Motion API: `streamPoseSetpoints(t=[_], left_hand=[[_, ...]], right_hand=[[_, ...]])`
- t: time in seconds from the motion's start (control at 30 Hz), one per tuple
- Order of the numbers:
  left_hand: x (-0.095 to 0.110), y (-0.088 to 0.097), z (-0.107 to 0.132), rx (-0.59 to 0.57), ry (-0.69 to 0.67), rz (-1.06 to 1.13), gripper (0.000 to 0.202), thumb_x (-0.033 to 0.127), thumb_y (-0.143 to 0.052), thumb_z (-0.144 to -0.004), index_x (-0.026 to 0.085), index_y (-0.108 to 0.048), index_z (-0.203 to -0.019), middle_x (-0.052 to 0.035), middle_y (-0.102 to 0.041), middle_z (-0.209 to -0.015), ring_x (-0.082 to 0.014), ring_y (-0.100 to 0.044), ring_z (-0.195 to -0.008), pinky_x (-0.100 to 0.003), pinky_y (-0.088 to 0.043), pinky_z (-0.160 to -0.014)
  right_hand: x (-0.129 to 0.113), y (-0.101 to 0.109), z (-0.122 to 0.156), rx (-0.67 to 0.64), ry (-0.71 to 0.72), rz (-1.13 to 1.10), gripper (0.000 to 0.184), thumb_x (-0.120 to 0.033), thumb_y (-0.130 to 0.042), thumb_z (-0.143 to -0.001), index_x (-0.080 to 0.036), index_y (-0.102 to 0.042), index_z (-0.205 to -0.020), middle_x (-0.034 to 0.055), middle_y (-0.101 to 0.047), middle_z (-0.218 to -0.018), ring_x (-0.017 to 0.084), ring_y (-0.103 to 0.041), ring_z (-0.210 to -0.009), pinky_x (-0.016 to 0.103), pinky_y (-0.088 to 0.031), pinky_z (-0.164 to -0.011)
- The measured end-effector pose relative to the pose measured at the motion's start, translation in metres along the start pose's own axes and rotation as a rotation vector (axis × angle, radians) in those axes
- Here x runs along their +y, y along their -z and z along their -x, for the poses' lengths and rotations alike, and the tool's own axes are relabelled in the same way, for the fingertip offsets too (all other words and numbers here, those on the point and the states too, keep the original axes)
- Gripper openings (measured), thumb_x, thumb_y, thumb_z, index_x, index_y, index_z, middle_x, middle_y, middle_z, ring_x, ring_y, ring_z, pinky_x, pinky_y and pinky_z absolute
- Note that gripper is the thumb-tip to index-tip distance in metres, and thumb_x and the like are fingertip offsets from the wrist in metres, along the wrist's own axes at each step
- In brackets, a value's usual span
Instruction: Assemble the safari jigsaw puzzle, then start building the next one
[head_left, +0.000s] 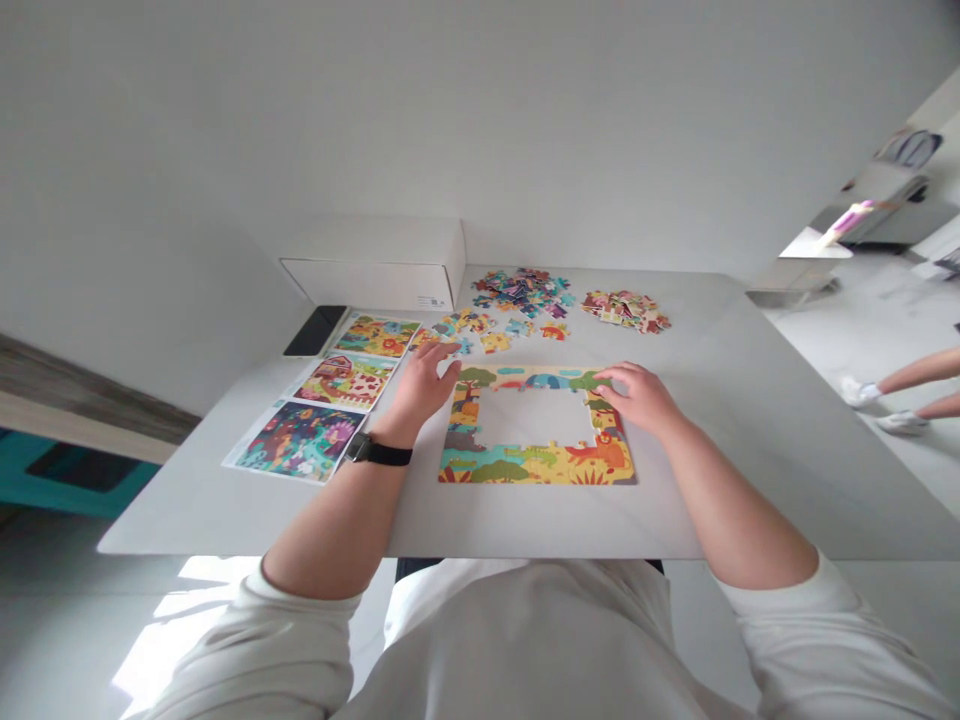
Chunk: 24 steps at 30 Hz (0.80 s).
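A jigsaw puzzle lies in front of me with its border joined into a rectangle around a bare middle; trees, a lion and a crocodile show on it. My left hand, a black watch on its wrist, is at the puzzle's upper left. Its fingers stretch towards loose yellow and blue pieces, and I see nothing held in them. Over the puzzle's upper right corner rests my right hand, fingers extended and thumb apart, touching the border.
Left of the puzzle lies a sheet with three pictures, beside a black phone. Behind are a white box, a mixed heap of pieces and a pinkish heap. Another person's legs appear at far right.
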<state>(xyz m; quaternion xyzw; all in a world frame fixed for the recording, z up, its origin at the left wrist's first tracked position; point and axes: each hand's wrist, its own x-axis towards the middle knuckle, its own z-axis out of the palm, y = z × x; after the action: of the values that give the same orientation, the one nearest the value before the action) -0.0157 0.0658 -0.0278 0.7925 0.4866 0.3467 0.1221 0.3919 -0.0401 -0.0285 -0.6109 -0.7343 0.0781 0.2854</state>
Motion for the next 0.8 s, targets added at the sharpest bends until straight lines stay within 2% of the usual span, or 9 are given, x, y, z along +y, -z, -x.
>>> streamPoseSetpoints(t=[0.1, 0.2, 0.4, 0.6, 0.8], left_hand=[[0.003, 0.001, 0.0, 0.023, 0.068, 0.041, 0.036, 0.033, -0.056, -0.102, 0.019, -0.078, -0.126, -0.0105, -0.079, -0.123, -0.0216, -0.074, -0.097, -0.036, -0.059, -0.097], [0.008, 0.004, 0.0, 0.015, 0.144, 0.022, 0.035, 0.033, -0.057, -0.101, 0.021, -0.08, -0.124, -0.0084, -0.082, -0.111, -0.0198, -0.072, -0.086, -0.032, -0.058, -0.089], [0.016, 0.007, 0.002, -0.013, 0.147, 0.008, 0.037, 0.036, -0.057, -0.1, 0.022, -0.081, -0.124, -0.0067, -0.083, -0.107, -0.0185, -0.068, -0.079, -0.029, -0.055, -0.083], [0.014, 0.006, 0.002, -0.011, 0.129, 0.019, 0.04, 0.039, -0.057, -0.099, 0.021, -0.081, -0.125, -0.0063, -0.082, -0.106, -0.0159, -0.061, -0.071, -0.028, -0.051, -0.076], [0.014, 0.005, 0.001, -0.017, 0.118, 0.014, 0.039, 0.039, -0.057, -0.099, 0.021, -0.081, -0.125, -0.0067, -0.081, -0.107, -0.0157, -0.061, -0.069, -0.028, -0.052, -0.075]], right_hand=[[0.002, 0.0, 0.0, 0.037, -0.011, 0.001, 0.018, -0.028, -0.07, -0.095, -0.026, -0.083, -0.107, 0.0084, -0.082, -0.112, 0.029, -0.076, -0.106, 0.047, -0.058, -0.103], [0.004, 0.001, -0.001, 0.061, -0.025, -0.001, 0.019, -0.028, -0.069, -0.095, -0.026, -0.083, -0.107, 0.0087, -0.082, -0.112, 0.029, -0.076, -0.108, 0.047, -0.058, -0.105], [0.01, 0.001, -0.002, 0.117, -0.104, -0.007, 0.022, -0.025, -0.069, -0.092, -0.025, -0.082, -0.11, 0.0085, -0.082, -0.112, 0.029, -0.076, -0.109, 0.047, -0.058, -0.106], [0.016, -0.001, -0.001, 0.168, -0.177, -0.033, 0.026, -0.024, -0.069, -0.091, -0.024, -0.081, -0.114, 0.0096, -0.082, -0.114, 0.028, -0.077, -0.108, 0.047, -0.06, -0.105], [0.025, 0.0, -0.007, 0.25, -0.248, -0.094, 0.033, -0.024, -0.069, -0.089, -0.023, -0.078, -0.121, 0.0102, -0.082, -0.117, 0.027, -0.078, -0.105, 0.047, -0.061, -0.103]])
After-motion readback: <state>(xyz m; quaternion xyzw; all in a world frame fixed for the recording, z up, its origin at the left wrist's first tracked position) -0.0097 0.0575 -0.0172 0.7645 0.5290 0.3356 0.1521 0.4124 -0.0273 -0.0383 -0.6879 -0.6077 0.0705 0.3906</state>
